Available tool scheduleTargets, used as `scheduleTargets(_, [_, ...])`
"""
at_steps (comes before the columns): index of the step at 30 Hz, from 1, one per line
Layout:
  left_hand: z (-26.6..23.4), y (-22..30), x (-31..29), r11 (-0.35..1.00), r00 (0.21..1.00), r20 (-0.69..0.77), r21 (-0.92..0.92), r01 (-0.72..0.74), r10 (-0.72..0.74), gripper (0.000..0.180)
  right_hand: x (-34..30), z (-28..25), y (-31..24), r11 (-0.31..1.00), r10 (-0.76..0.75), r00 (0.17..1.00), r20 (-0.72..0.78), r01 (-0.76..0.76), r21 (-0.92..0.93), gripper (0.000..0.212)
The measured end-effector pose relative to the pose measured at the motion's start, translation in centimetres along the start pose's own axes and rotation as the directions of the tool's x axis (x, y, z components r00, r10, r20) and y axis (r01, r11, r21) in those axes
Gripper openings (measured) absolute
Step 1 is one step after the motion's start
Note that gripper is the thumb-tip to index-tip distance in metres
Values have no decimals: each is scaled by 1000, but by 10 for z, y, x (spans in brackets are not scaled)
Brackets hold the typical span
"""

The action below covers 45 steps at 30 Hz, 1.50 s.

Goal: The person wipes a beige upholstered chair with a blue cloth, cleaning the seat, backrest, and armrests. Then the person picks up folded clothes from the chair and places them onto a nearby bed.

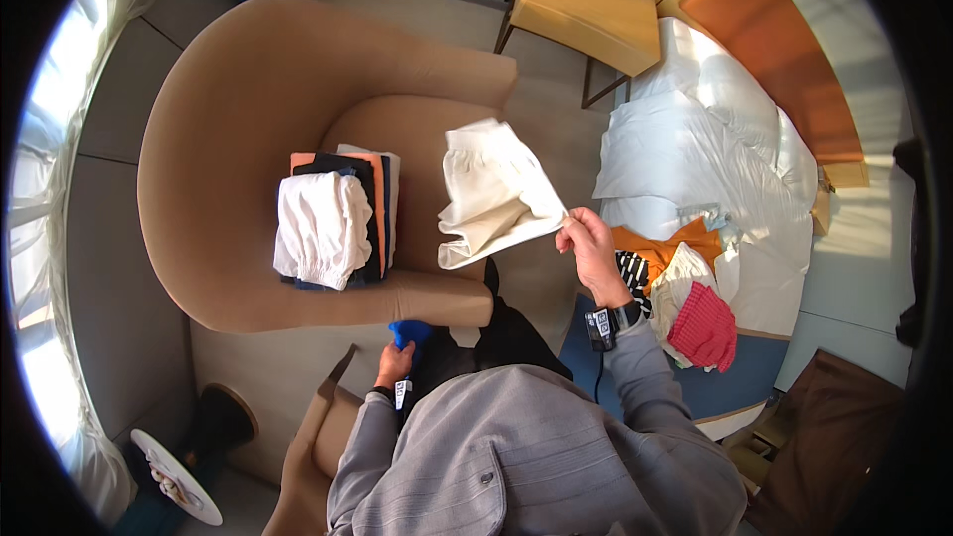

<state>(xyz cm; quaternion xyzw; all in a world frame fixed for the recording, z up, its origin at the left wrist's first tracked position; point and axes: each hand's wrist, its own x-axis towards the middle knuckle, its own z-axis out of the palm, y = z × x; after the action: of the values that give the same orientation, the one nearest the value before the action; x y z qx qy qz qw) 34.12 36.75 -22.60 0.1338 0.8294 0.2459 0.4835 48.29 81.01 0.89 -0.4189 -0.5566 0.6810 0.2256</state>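
My right hand (pixel 593 253) pinches the edge of a pair of cream-white shorts (pixel 496 189) with a gathered waistband. They hang spread out over the front of the armchair seat. Lower down, my left hand (pixel 394 363) is closed on a bright blue item (pixel 409 332) just below the chair's arm; its kind cannot be made out. To the left on the chair lies a stack of folded clothes (pixel 382 201) in dark, coral and grey tones. A folded white garment (pixel 323 228) with a gathered edge rests on top.
The tan armchair (pixel 228 139) curves around the stack. On the white bed (pixel 695 154) at right lie an orange garment (pixel 655 248), a pink-red garment (pixel 703 328) and other loose clothes. A wooden desk (pixel 586 15) stands behind. A round white table (pixel 176 476) is at lower left.
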Motion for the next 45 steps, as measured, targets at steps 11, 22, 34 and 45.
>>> scheduleTargets(11, [-22,-5,21,977,997,26,203,-70,66,49,-76,-143,-6,891,-68,875,-480,270,365,14])
scheduleTargets(22, [-8,61,63,924,989,125,362,-125,84,56,-309,-456,-76,835,-458,-173,-872,252,-488,15])
scheduleTargets(34, [-3,127,37,970,976,134,148,-191,172,49,-116,-246,190,839,542,785,-301,-528,132,22])
scheduleTargets(45, [-23,100,-60,999,979,-199,6,-37,38,42,30,-9,196,825,328,879,347,-88,-558,23])
